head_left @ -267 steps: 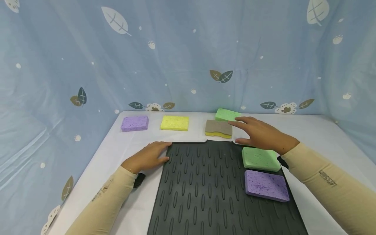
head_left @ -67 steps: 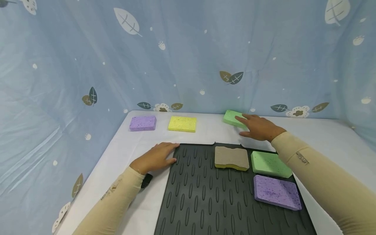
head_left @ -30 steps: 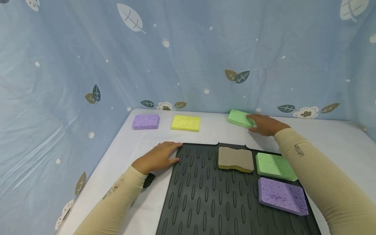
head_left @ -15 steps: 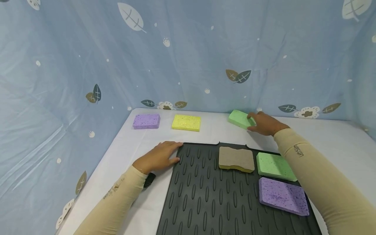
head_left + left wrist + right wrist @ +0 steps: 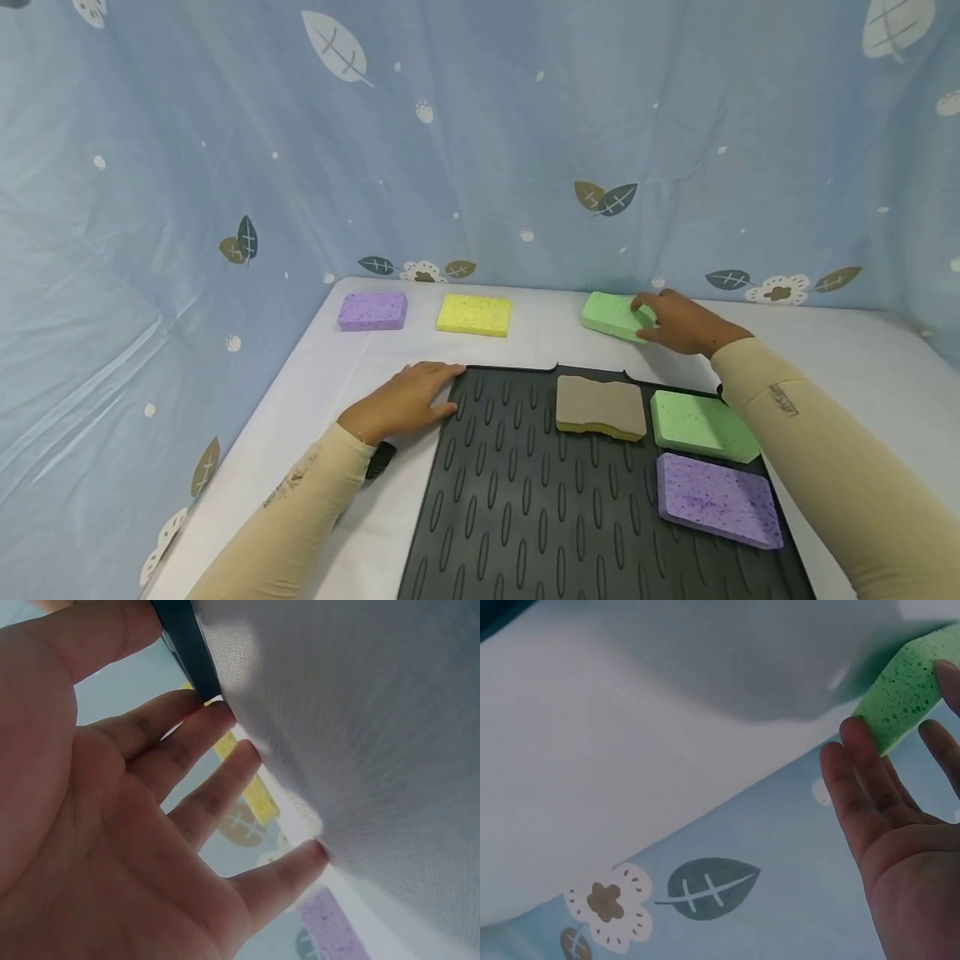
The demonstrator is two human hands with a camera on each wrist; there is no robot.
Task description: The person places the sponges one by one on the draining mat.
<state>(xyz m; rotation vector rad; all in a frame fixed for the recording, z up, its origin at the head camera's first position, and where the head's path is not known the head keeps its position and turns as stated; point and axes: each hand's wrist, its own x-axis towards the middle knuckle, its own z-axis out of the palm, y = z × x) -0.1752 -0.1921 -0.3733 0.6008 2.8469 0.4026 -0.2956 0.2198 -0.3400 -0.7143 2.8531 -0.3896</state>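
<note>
In the head view my right hand [image 5: 682,322] grips one end of a green sponge [image 5: 609,315] at the back of the white table, between thumb and fingertips. The right wrist view shows the pitted edge of that green sponge [image 5: 907,694] by my right hand [image 5: 907,847]. My left hand [image 5: 401,403] rests at the far left corner of a dark ribbed rubber mat [image 5: 517,500], its extended fingers touching table and mat edge. On the mat lie a grey-and-yellow scrub sponge [image 5: 600,406], a second green sponge [image 5: 703,425] and a purple sponge [image 5: 718,500].
Behind the mat, a yellow sponge [image 5: 474,315] and another purple sponge [image 5: 372,311] lie on the white table [image 5: 360,358]. A blue leaf-print curtain [image 5: 450,150] hangs along the table's back and left side.
The scrub sponge, first behind the mat, now lies on it. My right hand has since reached the rear green sponge, taken hold and drawn it slightly nearer. My left hand stays at the mat corner.
</note>
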